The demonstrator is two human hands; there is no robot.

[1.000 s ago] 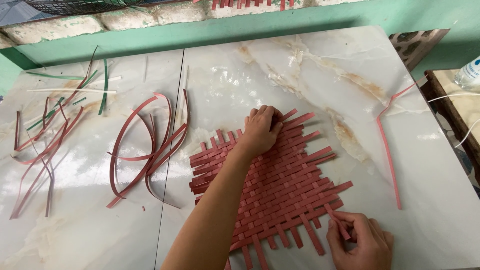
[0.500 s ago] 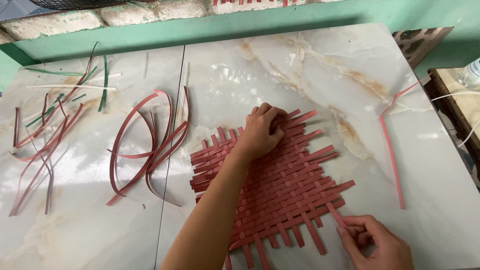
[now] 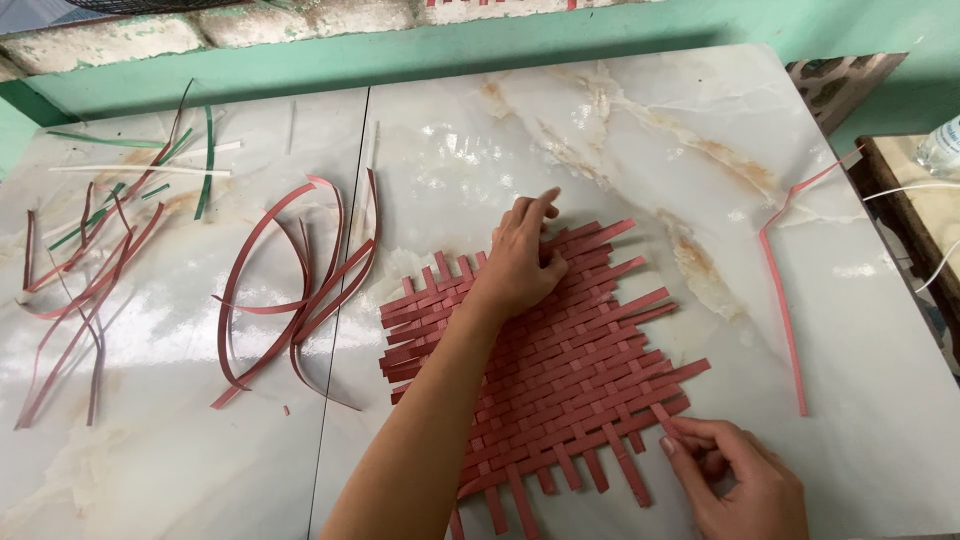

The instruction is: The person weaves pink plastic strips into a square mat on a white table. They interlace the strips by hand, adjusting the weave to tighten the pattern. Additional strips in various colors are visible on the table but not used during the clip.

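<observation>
A flat red mat woven from thin strips (image 3: 560, 370) lies in the middle of the shiny white marble counter (image 3: 620, 130). The left hand (image 3: 525, 262) rests flat on the top part of the mat, fingers spread and open, with one finger lifted a little. It holds nothing; it just presses down. The right hand (image 3: 745, 480) is at the bottom right corner of the mat. Its fingers are pinched in a closed grip on the end of one loose strip end (image 3: 662, 418) that sticks out of the weave.

To the left of the mat lies a bunch of long curved red strips (image 3: 300, 290). Farther left is a messy pile of red, green and white strips (image 3: 100, 230). On the right, well apart from the mat, one long pink strip (image 3: 782, 300) lies alone on the counter.
</observation>
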